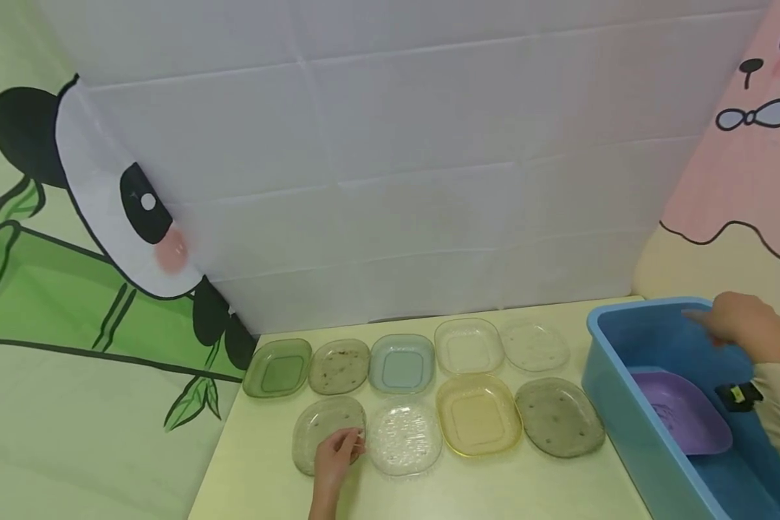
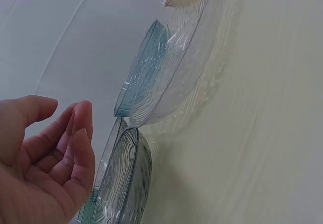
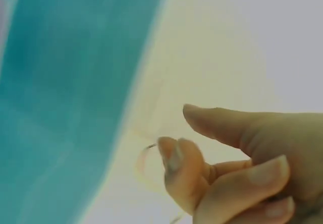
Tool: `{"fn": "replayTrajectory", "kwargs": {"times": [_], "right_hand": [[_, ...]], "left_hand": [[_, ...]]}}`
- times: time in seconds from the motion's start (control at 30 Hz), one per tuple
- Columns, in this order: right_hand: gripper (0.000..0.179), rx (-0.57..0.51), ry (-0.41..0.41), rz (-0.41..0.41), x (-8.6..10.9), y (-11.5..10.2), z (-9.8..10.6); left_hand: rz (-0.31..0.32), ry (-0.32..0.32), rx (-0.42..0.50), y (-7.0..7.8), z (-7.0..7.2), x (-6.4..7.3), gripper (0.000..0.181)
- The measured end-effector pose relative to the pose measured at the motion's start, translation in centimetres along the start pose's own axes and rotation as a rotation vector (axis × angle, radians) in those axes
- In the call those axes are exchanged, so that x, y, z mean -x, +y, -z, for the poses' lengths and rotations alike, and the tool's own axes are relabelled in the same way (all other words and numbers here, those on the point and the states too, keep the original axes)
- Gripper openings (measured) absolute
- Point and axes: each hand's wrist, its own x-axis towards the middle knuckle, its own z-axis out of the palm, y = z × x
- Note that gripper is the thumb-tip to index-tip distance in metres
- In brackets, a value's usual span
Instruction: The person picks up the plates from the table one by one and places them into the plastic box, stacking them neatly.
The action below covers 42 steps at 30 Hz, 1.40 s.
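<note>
My left hand (image 1: 338, 455) hovers over the right side of a grey-tinted clear plate (image 1: 318, 430) in the front row. In the left wrist view its fingers (image 2: 81, 158) are loosely bent, thumb apart, with nothing between them. Beside that plate lies a ribbed clear plate (image 1: 405, 437). At the far right, my right hand (image 1: 747, 328) is over the back rim of a blue tub (image 1: 637, 426), partly blurred. The right wrist view shows its thumb (image 3: 222, 123) apart from loosely curled fingers, holding nothing. Inside the tub a purple plate (image 1: 702, 426) leans at a tilt.
A yellow plate (image 1: 479, 415) and a darker grey plate (image 1: 560, 417) continue the front row. Behind stand green (image 1: 277, 368), grey-brown (image 1: 339, 367) and blue dishes (image 1: 401, 363), then two clear plates (image 1: 469, 347). A white cloth backdrop (image 1: 396, 180) rises behind the table.
</note>
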Motion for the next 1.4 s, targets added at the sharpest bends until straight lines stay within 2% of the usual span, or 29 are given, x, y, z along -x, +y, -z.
{"fn": "replayTrajectory", "kwargs": {"times": [0.13,0.23,0.4,0.57,0.83,1.0,1.17,1.2,1.4], "right_hand": [[0.06,-0.061,0.189,0.02,1.8,-3.5,1.8],[0.063,-0.102,0.277,0.057,2.5,-6.2,3.4],[0.066,-0.155,0.299,0.152,3.0,-9.7,5.2],[0.067,-0.185,0.277,0.182,3.2,-12.1,5.3],[0.058,-0.312,0.287,0.219,3.8,-15.7,3.3],[0.054,-0.373,0.329,0.249,3.7,-17.7,1.1],[0.05,-0.4,0.367,0.317,3.3,-19.1,-2.7],[0.05,-0.404,0.349,0.333,3.2,-19.3,-3.5],[0.047,-0.429,0.347,0.299,2.7,-20.0,-7.1]], "left_hand": [[-0.016,0.015,-0.011,0.2,0.3,-0.1,0.026],[-0.022,0.022,-0.006,0.3,0.5,-0.2,0.027],[-0.014,0.024,0.0,0.5,0.4,-0.2,0.028],[-0.007,0.012,0.006,0.8,0.2,-0.2,0.029],[-0.019,0.009,-0.034,3.2,0.5,0.8,0.025],[-0.048,0.003,-0.006,2.1,0.2,-0.1,0.028],[-0.049,-0.006,0.012,1.5,-0.3,-0.7,0.03],[-0.048,-0.006,0.011,1.5,-0.3,-0.7,0.03],[-0.054,-0.015,-0.015,2.0,-0.4,-1.1,0.031]]}}
